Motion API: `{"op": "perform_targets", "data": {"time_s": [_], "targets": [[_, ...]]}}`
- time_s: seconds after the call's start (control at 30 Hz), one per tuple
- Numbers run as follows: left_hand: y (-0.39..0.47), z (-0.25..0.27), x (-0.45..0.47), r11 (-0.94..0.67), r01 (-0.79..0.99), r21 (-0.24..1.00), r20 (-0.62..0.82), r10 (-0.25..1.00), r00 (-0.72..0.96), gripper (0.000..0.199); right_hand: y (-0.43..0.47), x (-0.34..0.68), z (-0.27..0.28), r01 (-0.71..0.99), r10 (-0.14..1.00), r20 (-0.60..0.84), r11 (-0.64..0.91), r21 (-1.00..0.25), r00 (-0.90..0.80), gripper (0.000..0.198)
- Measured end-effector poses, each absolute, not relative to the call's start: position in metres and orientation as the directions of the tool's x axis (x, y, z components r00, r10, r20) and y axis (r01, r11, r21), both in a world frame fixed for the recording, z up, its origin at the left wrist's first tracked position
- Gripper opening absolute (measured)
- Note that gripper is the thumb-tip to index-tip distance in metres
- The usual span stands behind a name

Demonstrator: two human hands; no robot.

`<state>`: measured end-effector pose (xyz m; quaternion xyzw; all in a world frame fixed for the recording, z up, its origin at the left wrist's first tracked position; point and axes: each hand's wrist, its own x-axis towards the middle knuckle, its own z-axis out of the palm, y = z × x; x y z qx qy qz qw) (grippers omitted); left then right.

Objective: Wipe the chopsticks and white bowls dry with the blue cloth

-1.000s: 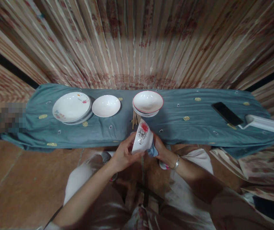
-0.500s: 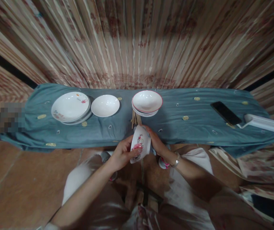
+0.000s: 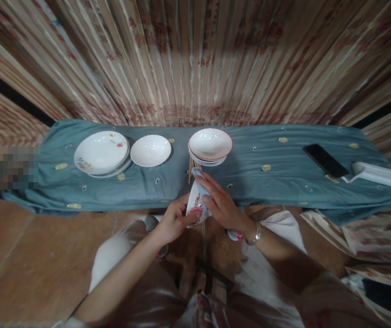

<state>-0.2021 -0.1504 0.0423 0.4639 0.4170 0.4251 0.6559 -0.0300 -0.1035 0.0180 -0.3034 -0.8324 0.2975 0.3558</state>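
My left hand (image 3: 175,218) grips a white bowl (image 3: 194,206) with a pink flower print, tilted on its side at the table's front edge. A light blue cloth (image 3: 200,178) lies under the fingers of my right hand (image 3: 223,205), which presses it against the bowl's outer side. Just beyond are several wooden chopsticks (image 3: 190,171), partly hidden by the cloth and hand. Behind them stands a stack of bowls topped by a red-rimmed white bowl (image 3: 210,144).
On the blue-green tablecloth (image 3: 140,191), a plain white bowl (image 3: 150,151) sits beside a stack of flowered plates (image 3: 101,152) at the left. A black phone (image 3: 325,161) and a white device (image 3: 383,175) lie at the right. A pleated curtain (image 3: 195,64) hangs behind.
My right hand has come from behind the bowl's rim round to its outer side, bringing the cloth into view. My left hand keeps its grip on the bowl.
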Motion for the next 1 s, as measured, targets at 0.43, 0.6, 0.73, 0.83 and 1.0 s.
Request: {"op": "perform_targets", "data": {"time_s": [0.43, 0.6, 0.73, 0.83, 1.0], "targets": [[-0.149, 0.042, -0.200, 0.199, -0.156, 0.968, -0.141, 0.937, 0.320, 0.036, -0.094, -0.026, 0.019, 0.279, 0.683, 0.416, 0.666, -0.692, -0.601, 0.049], [-0.150, 0.039, -0.200, 0.194, -0.159, 0.968, -0.132, 0.933, 0.334, 0.035, -0.095, -0.024, 0.021, 0.270, 0.712, 0.385, 0.621, -0.736, -0.588, 0.048], [-0.150, 0.038, -0.200, 0.191, -0.170, 0.967, -0.128, 0.938, 0.322, 0.035, -0.103, -0.027, 0.027, 0.266, 0.598, 0.460, 0.754, -0.601, -0.656, 0.053], [-0.151, 0.039, -0.200, 0.209, -0.186, 0.960, -0.141, 0.936, 0.323, 0.037, -0.103, -0.027, 0.028, 0.260, 0.583, 0.464, 0.766, -0.588, -0.667, 0.053], [-0.154, 0.044, -0.199, 0.227, -0.161, 0.960, -0.163, 0.928, 0.335, 0.036, -0.091, -0.023, 0.021, 0.199, 0.745, 0.341, 0.531, -0.824, -0.574, 0.045]]}}
